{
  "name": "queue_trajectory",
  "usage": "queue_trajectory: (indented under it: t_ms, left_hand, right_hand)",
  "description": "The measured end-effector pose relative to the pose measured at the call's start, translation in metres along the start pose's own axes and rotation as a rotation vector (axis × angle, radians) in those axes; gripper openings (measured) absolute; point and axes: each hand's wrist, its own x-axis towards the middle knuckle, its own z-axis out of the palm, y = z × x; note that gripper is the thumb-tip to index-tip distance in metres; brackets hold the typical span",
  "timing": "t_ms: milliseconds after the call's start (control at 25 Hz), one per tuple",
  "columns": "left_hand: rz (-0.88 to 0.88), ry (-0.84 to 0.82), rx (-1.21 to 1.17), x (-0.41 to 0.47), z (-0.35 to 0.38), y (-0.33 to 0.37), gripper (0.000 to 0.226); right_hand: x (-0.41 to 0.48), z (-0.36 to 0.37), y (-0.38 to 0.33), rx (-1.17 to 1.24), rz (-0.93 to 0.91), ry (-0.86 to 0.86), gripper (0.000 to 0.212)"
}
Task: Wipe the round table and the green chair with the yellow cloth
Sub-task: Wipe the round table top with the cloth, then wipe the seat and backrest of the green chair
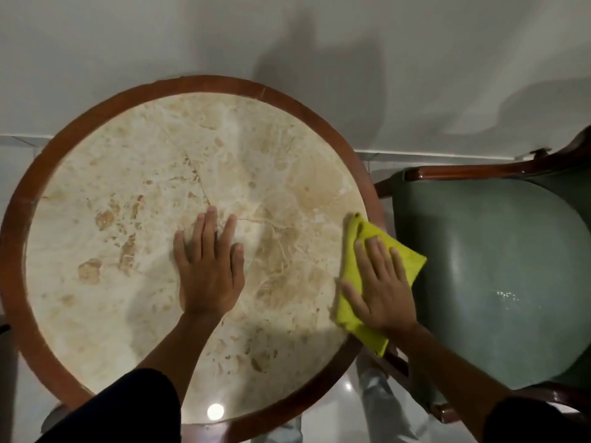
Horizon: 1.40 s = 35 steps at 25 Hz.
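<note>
The right hand (382,292) lies flat, fingers spread, pressing the yellow cloth (361,321) against the right edge of the round worktop (128,174). This grip is apart: nothing is pinched, and the cloth is held down by palm pressure only. Part of the cloth reaches past the wooden rim (19,225) beyond the fingertips, toward the green chair (499,257), which stands just beside the worktop on the outer side of this hand.

The left hand (209,266) rests palm down near the centre of the marble top, well apart from the cloth, fingers extended and apart. It holds nothing and appears to steady the worktop.

Step in hand, as judged: wiping the worktop, with the cloth at the edge nearest the chair. No wiping of the chair has begun, as far as the view shows.

The next move calls for sustained downward pressure while the cloth is swept inward toward the left hand, which must lift clear. To reach the chair seat, the cloth must first be gathered so that it does not slip off the rim.
</note>
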Motion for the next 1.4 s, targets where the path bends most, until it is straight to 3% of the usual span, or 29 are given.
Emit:
queue_trajectory:
  t_ms: [40, 80, 200, 240, 280, 320, 400, 480, 560, 680, 760, 800, 920, 1040, 1120, 1200, 1320, 1400]
  left_hand:
    - [0.009, 0.009, 0.0, 0.0, 0.001, 0.0, 0.051]
    - [0.012, 0.014, 0.003, -0.001, 0.002, 0.0, 0.051]
    - [-0.003, 0.034, 0.021, -0.002, 0.002, 0.002, 0.049]
    - [-0.002, 0.055, 0.019, -0.001, 0.002, 0.002, 0.047]
    - [-0.002, 0.065, 0.011, -0.002, 0.001, 0.004, 0.045]
    - [-0.024, 0.06, -0.014, -0.002, -0.001, 0.005, 0.044]
    - [-0.087, 0.004, -0.134, 0.001, -0.009, 0.009, 0.043]
    - [-0.103, -0.153, -0.327, -0.001, -0.017, 0.029, 0.044]
    - [-0.03, -0.339, -0.422, -0.005, -0.028, 0.059, 0.044]
    - [0.088, -0.485, -0.41, -0.017, -0.038, 0.117, 0.052]
    - [0.141, -0.478, -0.533, -0.028, -0.039, 0.159, 0.03]
    - [0.123, -0.486, -0.624, -0.032, -0.04, 0.182, 0.026]
    - [-0.018, -0.54, -0.845, -0.04, -0.044, 0.26, 0.041]
    - [0.04, -0.628, -0.939, -0.046, -0.045, 0.337, 0.039]
    - [0.167, -0.533, -0.758, -0.042, -0.038, 0.365, 0.036]
    - [0.288, -0.337, -0.557, -0.018, -0.023, 0.377, 0.031]
    - [0.428, -0.324, -0.306, 0.035, 0.005, 0.393, 0.041]
    - [0.488, -0.407, -0.18, 0.057, 0.027, 0.398, 0.052]
  right_hand:
    - [0.011, -0.004, 0.0, 0.021, 0.056, -0.025, 0.077]
    - [0.018, -0.006, -0.006, 0.037, -0.005, -0.058, 0.077]
    - [0.025, -0.007, -0.023, -0.019, -0.704, -0.138, 0.074]
    - [0.022, -0.01, -0.023, -0.022, -0.801, -0.105, 0.076]
    - [0.012, -0.011, -0.021, 0.021, -0.725, -0.04, 0.082]
    - [0.0, -0.011, -0.02, 0.117, -0.521, 0.036, 0.09]
    - [-0.026, -0.011, -0.015, 0.396, 0.17, 0.054, 0.108]
    - [-0.049, -0.011, -0.01, 0.742, 0.758, -0.134, 0.118]
    - [-0.056, -0.007, -0.015, 1.028, 0.968, -0.19, 0.103]
    - [-0.064, -0.015, -0.011, 1.165, 0.976, 0.04, 0.045]
    - [-0.078, -0.032, 0.018, 1.164, 0.867, 0.144, 0.027]
    - [-0.086, -0.041, 0.041, 1.151, 0.79, 0.172, 0.028]
    - [-0.113, -0.066, 0.117, 1.029, 0.57, 0.22, 0.048]
    - [-0.139, -0.073, 0.209, 0.686, 0.644, 0.376, 0.065]
    - [-0.149, -0.062, 0.246, 0.426, 0.815, 0.458, 0.069]
    - [-0.142, -0.037, 0.249, 0.31, 0.84, 0.384, 0.063]
    - [-0.113, 0.009, 0.231, 0.207, 0.632, 0.106, 0.075]
    - [-0.089, 0.027, 0.245, 0.157, 0.468, 0.144, 0.076]
